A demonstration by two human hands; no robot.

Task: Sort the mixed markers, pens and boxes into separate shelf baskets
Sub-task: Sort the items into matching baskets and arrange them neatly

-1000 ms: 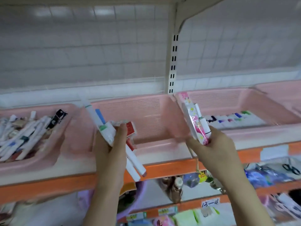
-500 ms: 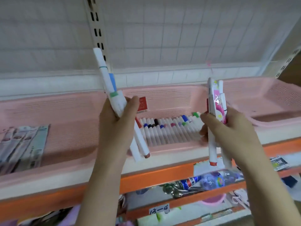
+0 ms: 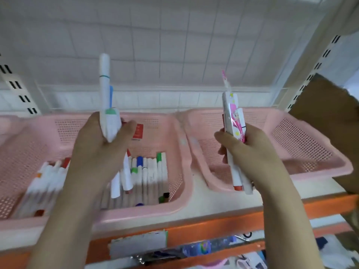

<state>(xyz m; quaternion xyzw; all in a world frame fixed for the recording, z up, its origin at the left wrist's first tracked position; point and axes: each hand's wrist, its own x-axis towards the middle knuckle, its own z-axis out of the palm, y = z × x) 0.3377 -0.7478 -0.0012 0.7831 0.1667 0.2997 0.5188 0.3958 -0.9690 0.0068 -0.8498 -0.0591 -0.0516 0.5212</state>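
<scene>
My left hand (image 3: 97, 146) grips an upright bunch of white markers (image 3: 105, 94) with a small red box (image 3: 138, 131) behind the fingers. It hovers over a pink basket (image 3: 174, 183) that holds a row of white markers with coloured caps (image 3: 151, 171). My right hand (image 3: 250, 150) grips a pink printed pack (image 3: 236, 117) together with white markers whose ends (image 3: 238, 186) stick out below the fist. This hand is in front of a second pink basket (image 3: 303, 140), which looks bare inside.
Both baskets stand on a white shelf board with an orange front rail (image 3: 213, 226). A brown cardboard sheet (image 3: 330, 117) leans at the right behind the second basket. A lower shelf holds mixed packaged goods (image 3: 198, 247). A white mesh back panel closes the shelf behind.
The view has swung right along the shelf: the marker basket now sits under my left hand and an unfilled basket is before my right. Both hands keep their bundles, now held more upright.
</scene>
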